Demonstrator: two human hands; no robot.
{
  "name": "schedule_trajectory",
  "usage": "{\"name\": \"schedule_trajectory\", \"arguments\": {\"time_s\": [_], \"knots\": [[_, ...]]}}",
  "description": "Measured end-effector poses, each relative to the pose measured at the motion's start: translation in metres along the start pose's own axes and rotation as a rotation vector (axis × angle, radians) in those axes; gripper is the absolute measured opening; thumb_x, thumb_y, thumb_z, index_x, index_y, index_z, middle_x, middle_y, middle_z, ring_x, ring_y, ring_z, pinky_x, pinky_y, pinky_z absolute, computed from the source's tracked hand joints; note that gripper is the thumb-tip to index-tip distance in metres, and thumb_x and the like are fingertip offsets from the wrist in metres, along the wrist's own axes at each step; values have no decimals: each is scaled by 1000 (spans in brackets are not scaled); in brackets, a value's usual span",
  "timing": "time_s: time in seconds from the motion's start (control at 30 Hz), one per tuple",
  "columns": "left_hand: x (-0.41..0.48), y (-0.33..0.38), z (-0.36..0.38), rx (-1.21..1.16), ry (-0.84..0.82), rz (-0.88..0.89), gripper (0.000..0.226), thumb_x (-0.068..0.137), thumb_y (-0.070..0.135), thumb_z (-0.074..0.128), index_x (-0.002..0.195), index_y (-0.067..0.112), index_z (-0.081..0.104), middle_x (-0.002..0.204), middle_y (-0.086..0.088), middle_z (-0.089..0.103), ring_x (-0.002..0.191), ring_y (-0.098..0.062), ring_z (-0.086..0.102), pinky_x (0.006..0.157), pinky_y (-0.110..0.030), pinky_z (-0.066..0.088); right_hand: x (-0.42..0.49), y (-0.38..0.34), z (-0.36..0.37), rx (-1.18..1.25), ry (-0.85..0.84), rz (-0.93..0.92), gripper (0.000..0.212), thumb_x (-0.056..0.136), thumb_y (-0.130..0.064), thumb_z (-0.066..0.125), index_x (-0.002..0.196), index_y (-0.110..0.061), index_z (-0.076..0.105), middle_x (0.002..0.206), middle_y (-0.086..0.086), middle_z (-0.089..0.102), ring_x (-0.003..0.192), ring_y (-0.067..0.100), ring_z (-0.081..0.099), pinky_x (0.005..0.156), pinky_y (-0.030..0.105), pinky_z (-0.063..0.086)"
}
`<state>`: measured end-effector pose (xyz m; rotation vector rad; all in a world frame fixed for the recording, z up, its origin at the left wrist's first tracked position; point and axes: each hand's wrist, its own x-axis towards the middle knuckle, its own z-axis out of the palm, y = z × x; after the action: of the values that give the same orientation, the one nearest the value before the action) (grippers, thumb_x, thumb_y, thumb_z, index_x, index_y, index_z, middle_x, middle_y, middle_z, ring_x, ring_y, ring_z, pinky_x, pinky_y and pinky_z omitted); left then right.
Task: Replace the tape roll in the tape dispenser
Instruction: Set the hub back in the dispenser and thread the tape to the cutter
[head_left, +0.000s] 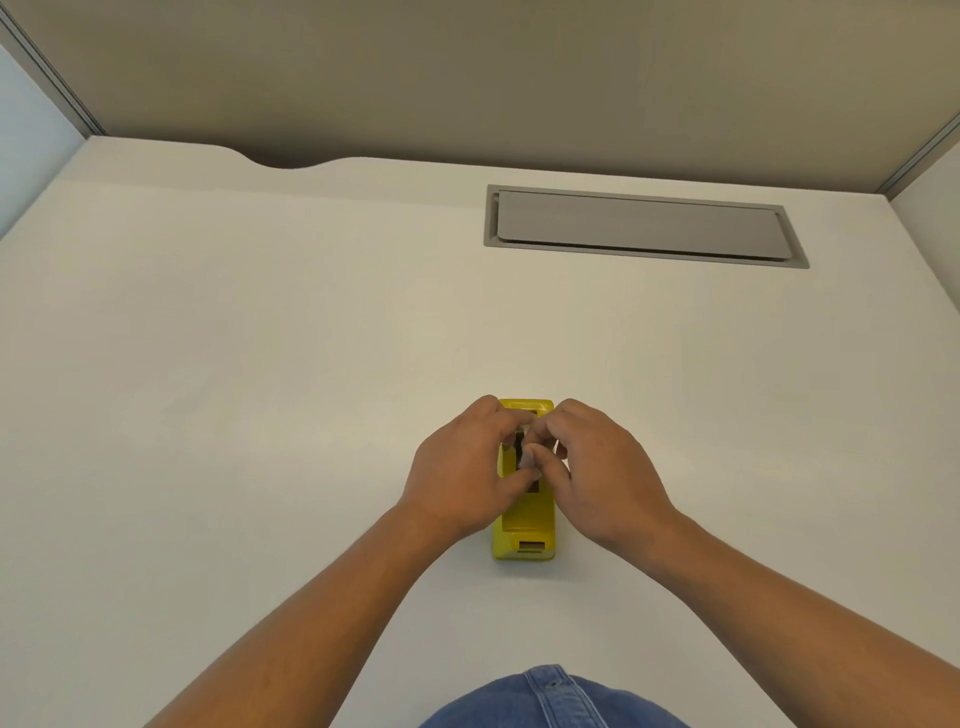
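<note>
Near the front edge of the white surface (260, 338), a yellow tape dispenser (523, 525) stands lengthwise. The left hand (460, 475) and right hand (597, 475) meet over its middle, fingers pinched together on something small; I cannot tell what. Much open room lies on both sides, and farther back a grey cable hatch (641, 226) sits near the rear edge.

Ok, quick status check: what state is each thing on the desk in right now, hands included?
Tape dispenser: yellow, flat on the desk, lengthwise away from the person.
Left hand: over the dispenser's middle, fingers pinching there.
Right hand: meeting the left, fingertips pinching at the same spot.
Tape roll: hidden by fingers, cannot tell.
Cable hatch: lid closed.
</note>
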<state>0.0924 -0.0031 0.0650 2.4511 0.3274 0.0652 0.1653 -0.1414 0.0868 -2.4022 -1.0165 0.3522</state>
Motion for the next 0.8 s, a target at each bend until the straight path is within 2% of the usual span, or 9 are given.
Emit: {"name": "schedule_trajectory", "arguments": {"time_s": [0.43,0.67,0.8], "knots": [[-2,1,-1,1,8,-11,32,83,45,58,115,37,57,91,13,49,73,-7,47,56,-23,36,-4,-4,-4,43,23,2,7,91,-26,58,85,-29,61,86,-10,56,81,12,55,72,35,50],[-1,3,-1,-14,10,-21,30,83,43,60,112,35,58,88,14,48,73,-7,47,53,-18,32,-2,-6,-6,67,50,-3,7,90,-24,59,84,-28,61,83,-12,54,80,12,54,72,34,49],[0,3,0,-17,14,-19,27,83,45,60,109,36,58,87,15,48,73,-7,47,54,-20,34,-2,-7,-9,108,66,-7,7,91,-25,59,86,-28,62,85,-12,56,81,11,55,73,33,50]]}}
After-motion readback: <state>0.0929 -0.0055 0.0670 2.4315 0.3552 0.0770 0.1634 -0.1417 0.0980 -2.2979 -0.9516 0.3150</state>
